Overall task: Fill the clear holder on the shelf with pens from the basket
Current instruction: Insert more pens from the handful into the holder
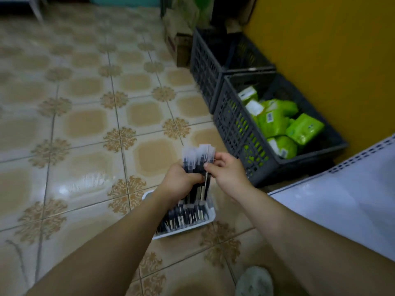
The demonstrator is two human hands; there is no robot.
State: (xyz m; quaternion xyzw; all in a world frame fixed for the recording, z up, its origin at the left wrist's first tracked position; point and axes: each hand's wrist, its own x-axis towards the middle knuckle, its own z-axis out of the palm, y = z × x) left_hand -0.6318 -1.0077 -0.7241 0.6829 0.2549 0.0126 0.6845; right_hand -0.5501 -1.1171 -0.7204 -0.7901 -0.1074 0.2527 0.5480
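Loading stage. Left hand (pixel 181 180) grips a bundle of black clear-capped pens (pixel 198 154) above the white plastic basket (pixel 192 228). Right hand (pixel 226 174) pinches its top. Clear holder not in view, so filling remains.

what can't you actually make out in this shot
The clear holder is not in the head view; only a corner of the white shelf shows, cut by the right edge.
Number of pens in the bundle: blurred, and the left hand and right hand cover the barrels.
Contents of the far crate: too dark and blurred.
Left side of the basket: hidden under the left forearm.
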